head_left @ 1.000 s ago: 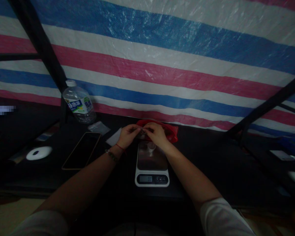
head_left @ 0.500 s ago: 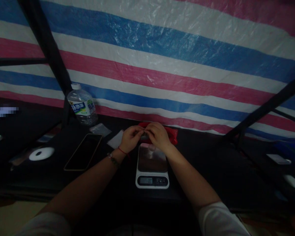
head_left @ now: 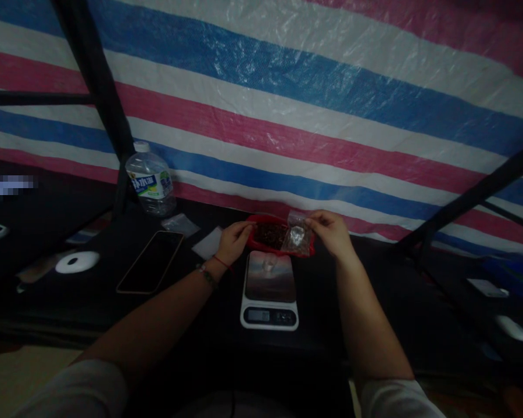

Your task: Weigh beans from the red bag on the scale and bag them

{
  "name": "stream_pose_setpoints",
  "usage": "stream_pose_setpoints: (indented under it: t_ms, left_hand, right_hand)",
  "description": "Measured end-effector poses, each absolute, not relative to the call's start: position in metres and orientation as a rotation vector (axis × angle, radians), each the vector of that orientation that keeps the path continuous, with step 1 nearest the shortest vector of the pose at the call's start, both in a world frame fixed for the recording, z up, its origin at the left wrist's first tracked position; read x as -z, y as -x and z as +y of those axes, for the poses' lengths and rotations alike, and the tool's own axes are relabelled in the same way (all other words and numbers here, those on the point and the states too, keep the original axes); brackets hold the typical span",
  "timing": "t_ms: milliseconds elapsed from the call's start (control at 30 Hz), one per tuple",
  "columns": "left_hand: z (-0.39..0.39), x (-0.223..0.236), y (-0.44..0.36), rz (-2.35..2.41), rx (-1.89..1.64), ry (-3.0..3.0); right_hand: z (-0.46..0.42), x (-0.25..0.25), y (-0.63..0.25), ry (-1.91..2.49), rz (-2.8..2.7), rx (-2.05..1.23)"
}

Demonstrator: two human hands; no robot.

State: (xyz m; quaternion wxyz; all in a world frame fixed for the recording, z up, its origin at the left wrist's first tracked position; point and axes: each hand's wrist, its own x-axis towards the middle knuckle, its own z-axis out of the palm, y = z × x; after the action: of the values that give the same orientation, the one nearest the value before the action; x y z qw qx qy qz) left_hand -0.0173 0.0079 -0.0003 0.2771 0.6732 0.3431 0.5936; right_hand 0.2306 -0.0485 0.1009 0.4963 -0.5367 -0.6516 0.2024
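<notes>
My right hand [head_left: 333, 235] pinches the top of a small clear zip bag [head_left: 297, 237], which hangs over the right part of an open red plastic bag [head_left: 311, 247]. Inside the red bag lie dark brown loose shreds [head_left: 270, 233]. At its left edge, my left hand [head_left: 234, 241] has thumb and forefinger closed on the red rim. In front stands a white kitchen scale [head_left: 245, 307] with a dark, shiny plate. A small clear round piece [head_left: 268, 266] rests on that plate. I cannot read the display.
Left of the scale lie a phone [head_left: 151, 262], a white paper piece [head_left: 208, 244] and a clear plastic bag [head_left: 181, 224]. A large clear bottle [head_left: 151, 180] stands behind them by a black frame post [head_left: 98, 81]. A white ring-shaped object [head_left: 77, 262] lies further left. Striped sheeting [head_left: 287, 110] hangs behind.
My hands have moved apart from their meeting point above the red bag. The right one has gone right with the zip bag, uncovering the brown shreds. The view has shifted slightly.
</notes>
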Motion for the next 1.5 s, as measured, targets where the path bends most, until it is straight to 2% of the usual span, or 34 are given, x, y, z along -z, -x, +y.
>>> stream_pose_setpoints:
  t_ms: [167, 300, 367, 533, 600, 1033, 1133, 1267, 1500]
  left_hand:
    - [0.015, 0.010, 0.017, 0.933, -1.507, -1.823]
    - [0.019, 0.013, 0.016, 0.979, -1.448, -1.819]
    - [0.020, 0.013, 0.016, 1.001, -1.430, -1.798]
    - [0.021, 0.011, 0.016, 1.033, -1.415, -1.764]
    - [0.020, 0.010, 0.015, 1.039, -1.399, -1.771]
    - [0.022, 0.020, 0.012, 0.927, -1.389, -1.678]
    - [0.024, 0.021, 0.013, 0.916, -1.378, -1.705]
    - [0.023, 0.021, 0.013, 0.883, -1.333, -1.746]
    - [0.022, 0.019, 0.012, 0.855, -1.257, -1.782]
  right_hand:
    - [-0.063, -0.055, -0.250, 1.455, -1.675, -1.100]
    - [-0.066, -0.037, -0.246, 1.638, -1.689, -1.187]
    - [-0.066, -0.037, -0.245, 1.683, -1.805, -1.038]
    - [-0.068, -0.050, -0.246, 1.635, -1.946, -0.110]
    - [-0.070, -0.053, -0.247, 1.581, -1.879, 0.087]
    - [-0.070, -0.050, -0.247, 1.548, -1.970, 0.178]
    - [-0.071, -0.053, -0.247, 1.628, -2.062, 0.067]
    - [-0.070, -0.051, -0.249, 1.816, -2.173, -0.317]
    - [-0.068, -0.044, -0.254, 2.067, -2.006, -0.741]
